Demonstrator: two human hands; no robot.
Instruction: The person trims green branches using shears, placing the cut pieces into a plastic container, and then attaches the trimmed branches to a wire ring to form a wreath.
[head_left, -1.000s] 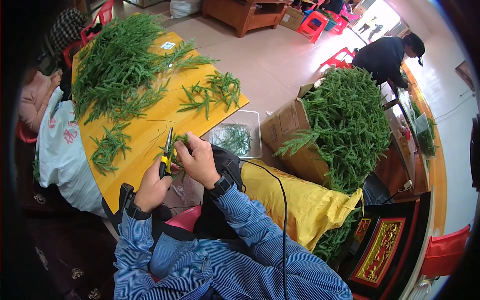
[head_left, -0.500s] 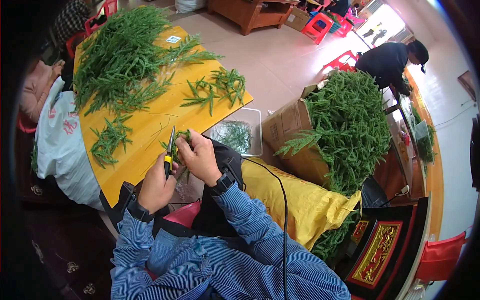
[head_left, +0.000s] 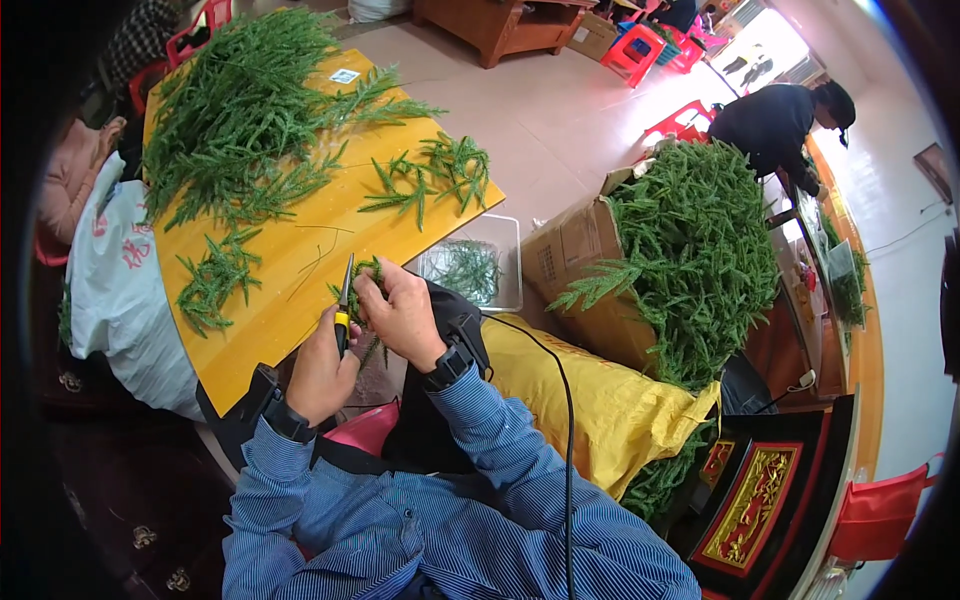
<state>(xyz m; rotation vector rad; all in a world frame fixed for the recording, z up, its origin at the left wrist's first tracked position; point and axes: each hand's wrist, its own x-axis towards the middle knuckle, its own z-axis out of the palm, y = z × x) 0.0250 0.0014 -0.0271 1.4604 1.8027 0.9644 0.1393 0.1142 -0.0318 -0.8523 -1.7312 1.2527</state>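
Note:
My left hand [head_left: 322, 375] is closed around needle-nose pliers [head_left: 342, 322] with yellow and black handles, their slim jaws pointing up and away. Beside them my right hand [head_left: 403, 312] pinches a small green needle-leaf sprig [head_left: 369, 269]. The pliers lie against the sprig; whether the jaws grip it I cannot tell. Part of the greenery hangs below my fingers. Both hands are over the near edge of a yellow table [head_left: 235, 350]. Small clusters of sprigs [head_left: 218, 282] and thin bare stems [head_left: 318, 258] lie on it.
A large heap of green branches [head_left: 245, 110] covers the table's far part. Right of the table stand a clear plastic bin [head_left: 512, 268] with thin green pieces and an overfull cardboard box [head_left: 575, 250]. A yellow sack [head_left: 560, 375] lies near my right arm, crossed by a black cable [head_left: 568, 430]. People sit or stand nearby.
The pliers and my left hand have shifted slightly right, closer against the sprig. My right hand keeps its pinch with hardly any movement.

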